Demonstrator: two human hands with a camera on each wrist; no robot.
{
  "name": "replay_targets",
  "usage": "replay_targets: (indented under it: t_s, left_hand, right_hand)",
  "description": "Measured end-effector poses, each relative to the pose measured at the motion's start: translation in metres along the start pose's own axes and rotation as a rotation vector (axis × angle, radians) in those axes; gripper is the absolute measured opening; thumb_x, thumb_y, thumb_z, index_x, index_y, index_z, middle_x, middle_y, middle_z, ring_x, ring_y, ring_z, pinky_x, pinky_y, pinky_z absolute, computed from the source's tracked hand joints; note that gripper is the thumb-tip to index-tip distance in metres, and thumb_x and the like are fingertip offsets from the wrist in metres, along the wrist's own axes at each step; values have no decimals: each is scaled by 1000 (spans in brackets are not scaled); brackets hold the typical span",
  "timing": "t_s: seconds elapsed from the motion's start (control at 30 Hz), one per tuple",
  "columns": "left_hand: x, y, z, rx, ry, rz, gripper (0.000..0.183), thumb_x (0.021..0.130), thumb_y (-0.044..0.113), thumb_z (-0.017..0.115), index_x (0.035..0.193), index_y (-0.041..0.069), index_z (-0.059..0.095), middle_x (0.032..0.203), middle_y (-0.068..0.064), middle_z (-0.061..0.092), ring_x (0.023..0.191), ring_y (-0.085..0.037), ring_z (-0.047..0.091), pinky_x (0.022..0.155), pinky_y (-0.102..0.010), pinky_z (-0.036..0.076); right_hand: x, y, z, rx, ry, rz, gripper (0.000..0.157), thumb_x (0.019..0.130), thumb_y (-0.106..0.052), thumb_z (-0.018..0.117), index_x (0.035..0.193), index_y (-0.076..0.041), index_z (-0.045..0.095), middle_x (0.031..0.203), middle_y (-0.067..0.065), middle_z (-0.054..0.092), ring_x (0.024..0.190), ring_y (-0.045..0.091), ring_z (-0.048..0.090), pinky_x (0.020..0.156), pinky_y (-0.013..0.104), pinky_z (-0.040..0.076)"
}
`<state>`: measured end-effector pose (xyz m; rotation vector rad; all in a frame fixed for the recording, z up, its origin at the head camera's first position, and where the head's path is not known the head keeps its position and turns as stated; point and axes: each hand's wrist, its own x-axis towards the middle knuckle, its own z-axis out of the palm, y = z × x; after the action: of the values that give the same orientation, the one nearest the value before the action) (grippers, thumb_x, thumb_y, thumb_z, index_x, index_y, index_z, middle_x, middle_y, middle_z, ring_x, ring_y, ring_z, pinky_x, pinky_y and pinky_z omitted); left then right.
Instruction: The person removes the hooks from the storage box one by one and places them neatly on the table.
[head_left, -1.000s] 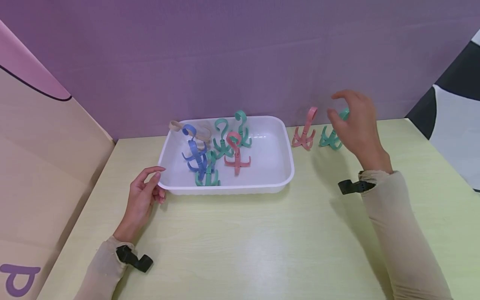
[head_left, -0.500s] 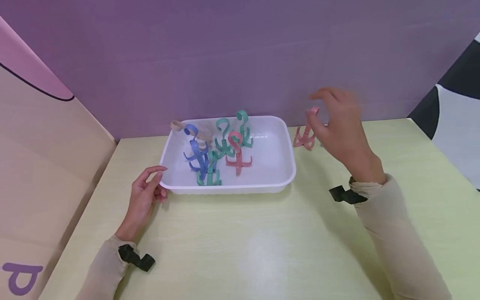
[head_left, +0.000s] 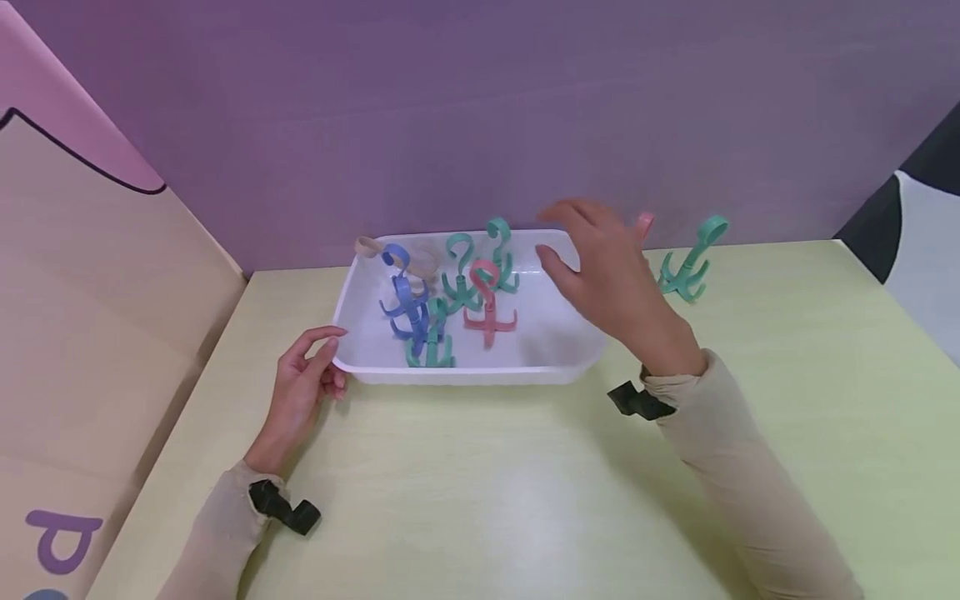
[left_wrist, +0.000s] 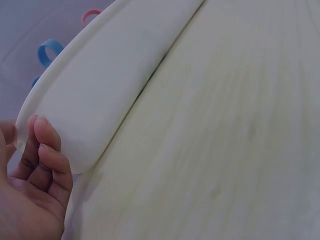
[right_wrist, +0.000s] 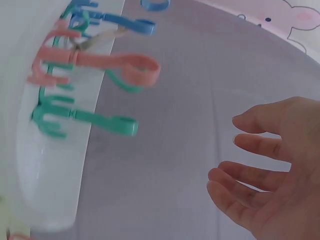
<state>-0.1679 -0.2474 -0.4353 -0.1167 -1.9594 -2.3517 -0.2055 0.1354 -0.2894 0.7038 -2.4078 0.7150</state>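
I logged, remotely: one pale wood-grain table (head_left: pixel 465 483); upon it, one white rectangular tray (head_left: pixel 480 375). Right hand (head_left: pixel 617 287): above the tray's right end, fingers loosely parted, holding nothing. Left hand (head_left: pixel 300 387): pinching the tray's near-left corner. Multi-pronged plastic hooks, in tray: at least two blue hooks (head_left: pixel 407 298), three green hooks (head_left: pixel 461 292), one beige hook (head_left: pixel 367 247) with its ring at the far-left rim, one pink hook (head_left: pixel 489 320). This last stood left of the right hand, the nearer one, long axis roughly upright, ring uppermost. Right of tray: a second pink hook (head_left: pixel 645 223), mostly hidden, and a fourth green hook (head_left: pixel 687 271), wholly visible; half a second earlier, the right hand, farther right, had nearly covered it.
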Motion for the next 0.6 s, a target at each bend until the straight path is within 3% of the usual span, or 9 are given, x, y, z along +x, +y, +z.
replay_targets:
  t_s: [0.23, 0.37, 0.6]
  left_hand:
    - [1, -2, 1, 1, 7, 10, 29, 101, 22, 60, 123, 3, 60, 60, -3, 61, 47, -14, 54, 44, -22, 48]
    - [1, -2, 3, 17, 2, 0, 29, 101, 23, 59, 123, 4, 60, 61, -3, 60, 47, -13, 54, 44, -22, 48]
    - [0, 0, 2, 0, 25, -9, 26, 101, 22, 59, 122, 6, 61, 60, -3, 60, 48, -13, 55, 45, -22, 50]
  right_hand:
    - [12, -22, 19, 48, -88, -47, 34, 96, -17, 64, 128, -5, 60, 127, 13, 60, 124, 32, 52, 103, 49, 43]
    - [12, -31, 33, 69, -142, -28, 36, 98, -18, 63, 131, -7, 58, 131, 11, 57, 125, 29, 50, 100, 45, 47]
    - [9, -37, 64, -5, -288, 9, 43, 98, -17, 60, 139, -11, 52, 130, 12, 55, 115, 30, 51, 85, 39, 54]
